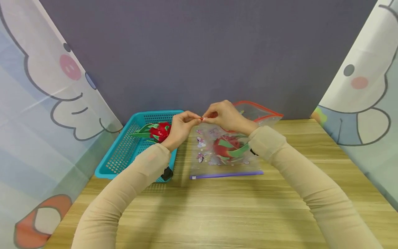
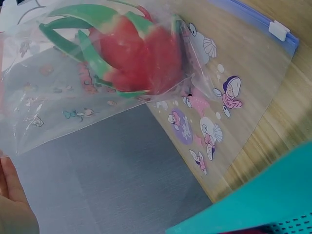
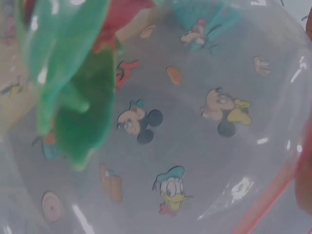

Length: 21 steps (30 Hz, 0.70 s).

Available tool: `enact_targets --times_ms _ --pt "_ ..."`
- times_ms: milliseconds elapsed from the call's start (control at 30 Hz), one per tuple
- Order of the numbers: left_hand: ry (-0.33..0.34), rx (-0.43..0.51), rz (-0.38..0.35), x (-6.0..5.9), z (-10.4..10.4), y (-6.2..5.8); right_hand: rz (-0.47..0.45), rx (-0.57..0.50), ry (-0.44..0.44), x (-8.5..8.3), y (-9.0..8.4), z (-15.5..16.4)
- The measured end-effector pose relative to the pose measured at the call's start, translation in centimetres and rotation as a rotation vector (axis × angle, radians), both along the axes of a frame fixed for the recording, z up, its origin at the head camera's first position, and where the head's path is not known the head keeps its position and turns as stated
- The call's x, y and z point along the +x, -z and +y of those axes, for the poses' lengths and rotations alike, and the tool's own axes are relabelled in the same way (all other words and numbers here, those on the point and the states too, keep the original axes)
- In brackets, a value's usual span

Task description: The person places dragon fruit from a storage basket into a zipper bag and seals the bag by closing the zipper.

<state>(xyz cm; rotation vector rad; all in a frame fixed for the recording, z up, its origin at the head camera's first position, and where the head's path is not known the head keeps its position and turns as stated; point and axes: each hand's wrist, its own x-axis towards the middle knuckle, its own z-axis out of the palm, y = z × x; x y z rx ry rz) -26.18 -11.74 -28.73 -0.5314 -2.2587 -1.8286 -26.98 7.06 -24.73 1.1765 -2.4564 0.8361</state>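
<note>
So the wooden bench [image 1: 280,193] carries a teal basket [image 1: 124,155] with one dragon fruit [image 1: 159,131]. Beside it lies a purple-zip bag [image 1: 217,166]. Above that, a red-zip bag [image 1: 248,117] holding another dragon fruit [image 1: 228,147] hangs, left hand [image 1: 180,128] and right hand [image 1: 227,116] both pinching its zipper edge.

I'm viewing the tabletop [image 1: 217,207] from above through the head camera, facing the wall. Both wrist cameras are sitting very close, sharing the clear bag [image 2: 97,87] holding the dragon fruit [image 3: 73,87].
</note>
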Motion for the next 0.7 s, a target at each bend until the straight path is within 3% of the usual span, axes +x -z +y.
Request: enact_targets --times_ms 367,700 --pt "-0.007 -0.002 0.008 0.0 -0.1 -0.2 0.056 0.007 -0.007 -0.3 0.1 1.3" --pt "-0.012 0.002 -0.004 -0.3 0.0 -0.2 0.292 0.054 -0.028 -0.5 0.3 1.9"
